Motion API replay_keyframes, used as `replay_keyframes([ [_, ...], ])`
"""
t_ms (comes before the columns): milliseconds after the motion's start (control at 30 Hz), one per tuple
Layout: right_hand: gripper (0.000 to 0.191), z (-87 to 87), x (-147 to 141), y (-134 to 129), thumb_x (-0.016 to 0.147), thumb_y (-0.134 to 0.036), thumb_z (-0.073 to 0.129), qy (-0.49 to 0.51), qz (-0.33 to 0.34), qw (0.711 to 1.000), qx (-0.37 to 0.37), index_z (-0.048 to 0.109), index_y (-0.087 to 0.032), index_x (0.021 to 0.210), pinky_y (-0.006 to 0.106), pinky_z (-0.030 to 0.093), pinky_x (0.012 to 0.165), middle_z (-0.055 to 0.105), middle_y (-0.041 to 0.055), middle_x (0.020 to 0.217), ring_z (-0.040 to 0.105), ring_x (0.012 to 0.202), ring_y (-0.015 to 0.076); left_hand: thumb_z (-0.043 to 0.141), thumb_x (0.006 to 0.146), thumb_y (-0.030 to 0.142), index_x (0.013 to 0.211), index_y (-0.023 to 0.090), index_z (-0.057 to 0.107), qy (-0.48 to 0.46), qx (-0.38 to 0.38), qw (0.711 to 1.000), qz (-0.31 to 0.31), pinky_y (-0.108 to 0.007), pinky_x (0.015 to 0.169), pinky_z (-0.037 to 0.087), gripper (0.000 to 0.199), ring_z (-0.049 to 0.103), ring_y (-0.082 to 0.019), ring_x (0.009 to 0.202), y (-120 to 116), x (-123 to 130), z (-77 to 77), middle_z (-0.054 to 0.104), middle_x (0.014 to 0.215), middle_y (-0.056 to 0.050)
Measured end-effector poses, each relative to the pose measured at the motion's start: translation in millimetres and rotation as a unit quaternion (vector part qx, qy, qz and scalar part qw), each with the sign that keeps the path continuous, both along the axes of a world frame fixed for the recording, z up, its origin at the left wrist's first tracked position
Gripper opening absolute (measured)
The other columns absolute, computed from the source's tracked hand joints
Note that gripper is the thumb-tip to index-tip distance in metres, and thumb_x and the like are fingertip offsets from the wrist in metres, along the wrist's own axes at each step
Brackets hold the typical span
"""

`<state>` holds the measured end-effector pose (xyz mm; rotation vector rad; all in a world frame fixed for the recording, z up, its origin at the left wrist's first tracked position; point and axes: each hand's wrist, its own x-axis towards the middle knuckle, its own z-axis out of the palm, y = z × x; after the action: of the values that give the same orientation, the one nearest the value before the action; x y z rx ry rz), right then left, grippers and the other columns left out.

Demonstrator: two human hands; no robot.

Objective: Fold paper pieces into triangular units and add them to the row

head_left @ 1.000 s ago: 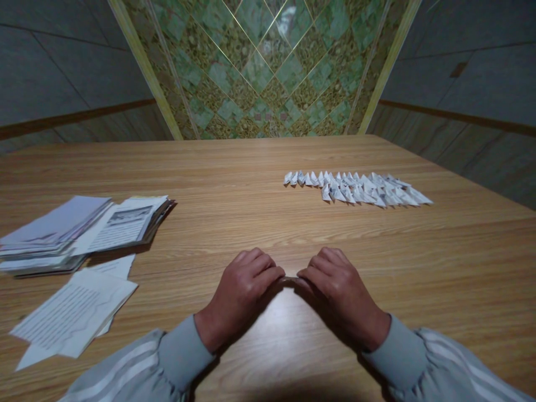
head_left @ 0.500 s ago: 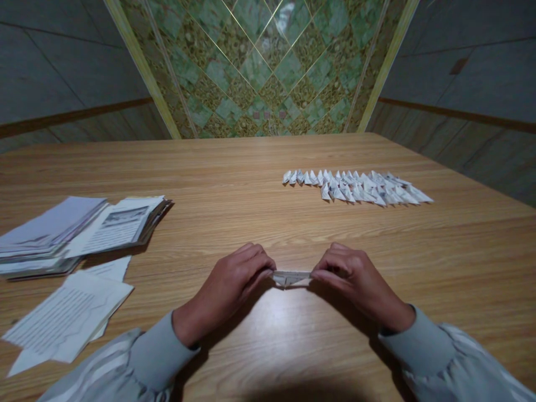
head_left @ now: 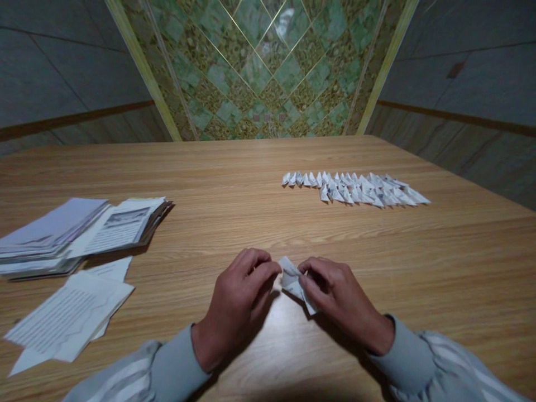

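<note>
A small folded piece of printed paper (head_left: pixel 292 286) is between my hands, just above or on the table; I cannot tell which. My right hand (head_left: pixel 335 285) pinches it between thumb and fingers along its right side. The curled fingers of my left hand (head_left: pixel 243 296) are closed at its left edge, with the thumb tip against the paper. The folded piece is tilted, one pointed corner up and another pointing down toward me. Part of it is hidden behind my right fingers.
Folded white paper pieces (head_left: pixel 355 187) stand in two close rows at the back right of the wooden table (head_left: pixel 218 190). To the left lie a stack of papers (head_left: pixel 54 226), a pile with a printed picture page (head_left: pixel 119 226), and loose printed sheets (head_left: pixel 69 312).
The folded paper has turned from a flat strip held at both ends to a tilted, partly opened shape. My hands have come closer together, the right one moving left.
</note>
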<state>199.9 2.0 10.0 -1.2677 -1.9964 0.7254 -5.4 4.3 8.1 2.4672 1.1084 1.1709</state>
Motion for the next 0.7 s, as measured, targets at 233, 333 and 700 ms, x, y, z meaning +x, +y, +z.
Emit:
replay_keyframes([
  [233, 0.012, -3.1, -6.7, -6.8, 0.092, -0.026, 0.055, 0.110, -0.035, 0.988, -0.107, 0.063, -0.017, 0.091, 0.023, 0.035, 0.053, 0.056, -0.0044, 0.062, 0.050, 0.055, 0.0121, 0.063, 0.091, 0.013, 0.095, 0.023, 0.065, -0.115, -0.259, 0.959, -0.030, -0.027, 0.078, 0.049, 0.011, 0.059, -0.017, 0.095, -15.3, 16.5, -7.9, 0.060, 0.102, -0.003],
  [333, 0.010, -5.5, -9.5, -8.2, 0.090, -0.027, 0.057, 0.133, -0.029, 0.983, -0.125, 0.061, -0.018, 0.094, 0.023, 0.037, 0.056, 0.057, -0.0045, 0.064, 0.053, 0.059, 0.0126, 0.068, 0.088, 0.015, 0.097, 0.025, 0.064, -0.176, -0.318, 0.931, -0.033, -0.026, 0.076, 0.051, 0.015, 0.059, -0.018, 0.099, -14.2, 18.7, -11.3, 0.059, 0.107, -0.002],
  [700, 0.011, -7.7, -15.8, -7.0, 0.092, -0.028, 0.054, 0.174, -0.027, 0.973, -0.150, 0.055, -0.019, 0.086, 0.024, 0.034, 0.055, 0.054, -0.0052, 0.064, 0.049, 0.058, 0.0121, 0.077, 0.080, 0.013, 0.098, 0.025, 0.063, -0.167, -0.267, 0.949, -0.003, -0.029, 0.087, 0.048, 0.025, 0.055, -0.020, 0.110, -8.5, 16.5, -20.5, 0.056, 0.118, -0.003],
])
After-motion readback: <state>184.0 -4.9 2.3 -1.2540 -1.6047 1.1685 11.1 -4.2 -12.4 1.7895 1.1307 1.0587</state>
